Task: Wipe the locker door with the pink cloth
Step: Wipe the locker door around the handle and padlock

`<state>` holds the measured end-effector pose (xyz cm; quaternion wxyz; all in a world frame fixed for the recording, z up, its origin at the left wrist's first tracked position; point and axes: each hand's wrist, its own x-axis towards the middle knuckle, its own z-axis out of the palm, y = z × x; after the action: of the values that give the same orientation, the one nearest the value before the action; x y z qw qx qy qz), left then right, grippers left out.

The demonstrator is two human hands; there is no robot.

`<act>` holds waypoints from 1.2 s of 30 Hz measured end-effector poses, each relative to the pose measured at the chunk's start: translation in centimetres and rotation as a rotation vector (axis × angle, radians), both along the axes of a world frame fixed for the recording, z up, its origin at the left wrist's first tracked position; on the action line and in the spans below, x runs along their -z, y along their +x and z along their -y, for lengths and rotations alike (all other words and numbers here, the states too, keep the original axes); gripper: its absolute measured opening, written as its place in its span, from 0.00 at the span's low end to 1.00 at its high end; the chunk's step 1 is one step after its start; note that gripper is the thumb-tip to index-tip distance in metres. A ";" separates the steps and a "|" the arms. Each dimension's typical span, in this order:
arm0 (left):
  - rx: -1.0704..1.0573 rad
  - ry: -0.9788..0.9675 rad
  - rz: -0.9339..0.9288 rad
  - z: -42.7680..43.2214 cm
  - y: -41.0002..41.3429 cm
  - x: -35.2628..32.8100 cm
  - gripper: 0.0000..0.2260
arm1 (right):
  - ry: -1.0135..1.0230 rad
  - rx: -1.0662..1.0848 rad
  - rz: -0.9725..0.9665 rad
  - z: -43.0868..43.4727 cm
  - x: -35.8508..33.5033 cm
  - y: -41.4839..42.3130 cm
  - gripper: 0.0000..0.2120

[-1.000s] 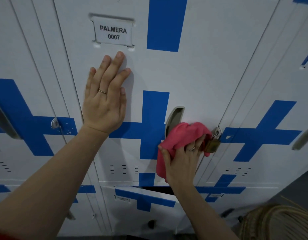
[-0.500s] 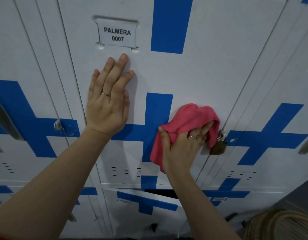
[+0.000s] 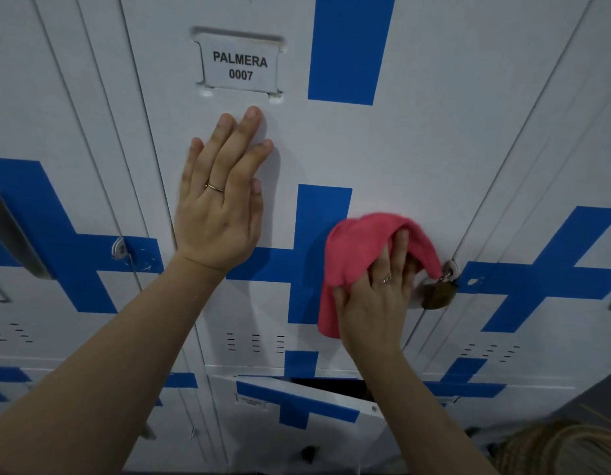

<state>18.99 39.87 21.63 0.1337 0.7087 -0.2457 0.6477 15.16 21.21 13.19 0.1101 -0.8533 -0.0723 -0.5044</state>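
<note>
Shifted upward, pink cloth [image 3: 362, 248], gripped by right hand [image 3: 376, 303], rubs locker door [image 3: 417, 149] at centre right beside padlock [image 3: 437, 293]; left hand [image 3: 221, 217] braces flat-fingered; mid-wipe, next stroke probably needs the upper panel.

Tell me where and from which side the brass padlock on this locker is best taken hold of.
Grip the padlock by its brass body, pinching the two flat faces, and come from below, I would say. It hangs by its shackle from the hasp, so its top is taken, and the right hand with the pink cloth crowds its left side. Its lower end is bare.
</note>
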 end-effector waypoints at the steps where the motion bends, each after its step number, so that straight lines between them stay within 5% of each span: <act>1: 0.000 0.000 0.001 0.0 0.0 0.0 0.16 | 0.066 0.012 0.000 -0.4 -1.0 0.1 0.28; 7: -0.002 -0.002 0.002 -0.1 0.0 0.0 0.16 | 0.404 0.009 -0.076 -2.5 0.4 0.2 0.30; 12: 0.011 -0.009 0.008 -0.1 0.0 0.0 0.16 | 0.315 0.001 -0.154 -2.5 3.7 -0.3 0.30; 18: 0.009 -0.001 0.013 0.0 0.0 0.0 0.16 | 0.323 0.011 -0.054 -2.4 -0.8 0.5 0.31; 22: 0.006 -0.009 0.009 0.0 0.0 0.1 0.16 | 0.025 -0.118 0.017 -0.8 1.6 0.1 0.24; 25: 0.002 -0.009 0.007 -0.1 -0.1 0.0 0.16 | -0.227 -0.107 -0.095 1.7 4.1 -0.7 0.58; 28: 0.011 -0.005 -0.007 -0.1 -0.1 -0.1 0.16 | -0.369 -0.080 -0.201 3.1 4.7 -1.6 0.69; 36: 0.001 -0.018 -0.016 0.0 -0.2 -0.1 0.16 | -0.356 0.045 -0.232 1.5 2.2 -3.8 0.53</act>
<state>18.77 39.83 21.73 0.1423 0.7124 -0.2392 0.6442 11.35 19.76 10.97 -0.0464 -0.9130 -0.1280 -0.3846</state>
